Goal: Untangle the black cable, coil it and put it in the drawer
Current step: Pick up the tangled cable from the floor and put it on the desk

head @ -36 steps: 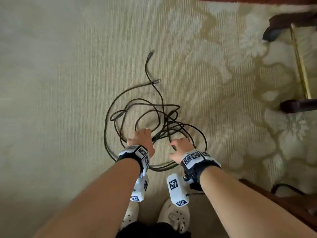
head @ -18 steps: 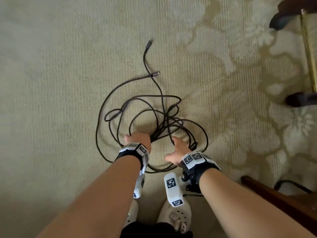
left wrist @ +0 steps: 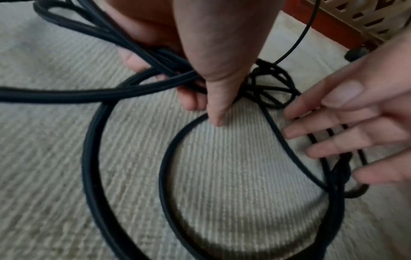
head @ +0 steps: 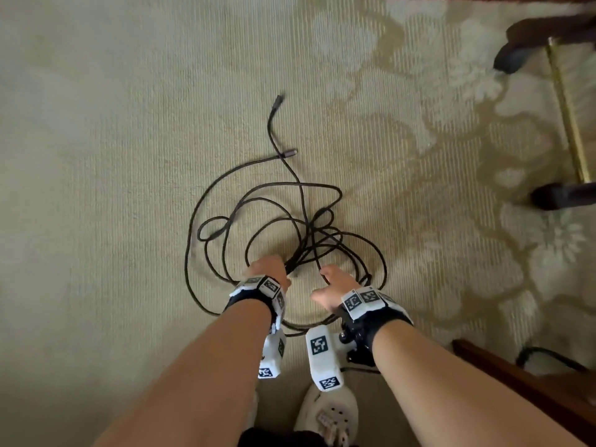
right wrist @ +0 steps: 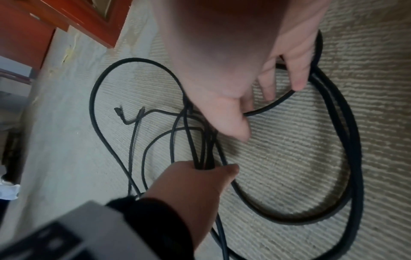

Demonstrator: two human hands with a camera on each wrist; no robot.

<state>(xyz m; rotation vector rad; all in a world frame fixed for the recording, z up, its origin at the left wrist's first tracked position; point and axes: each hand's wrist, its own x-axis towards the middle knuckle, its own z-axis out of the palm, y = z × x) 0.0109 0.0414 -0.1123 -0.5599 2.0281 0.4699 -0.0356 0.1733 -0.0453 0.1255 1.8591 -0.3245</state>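
Note:
The black cable (head: 269, 127) lies in tangled loops on the beige carpet, with its two plug ends (head: 279, 100) at the far side. My left hand (head: 269, 269) grips a bundle of several strands at the near side of the tangle, thumb over them (left wrist: 206, 105). My right hand (head: 335, 283) is beside it with straight, spread fingers (left wrist: 333, 137), holding nothing. Its fingertips (right wrist: 298, 82) reach down to one strand of a wide loop (right wrist: 349, 144). The left hand (right wrist: 195, 184) shows below with the strands running out of its fist. No drawer shows.
Dark chair feet (head: 561, 195) and a brass rod (head: 567, 108) stand at the right. A reddish wooden furniture edge (head: 516, 382) with another thin dark cord (head: 548, 353) is at the near right. My white shoes (head: 329, 414) are just below the hands.
My right hand's fingers have uncurled and spread out next to the tangle. The left hand keeps its grip on the bundle. The loops have barely shifted.

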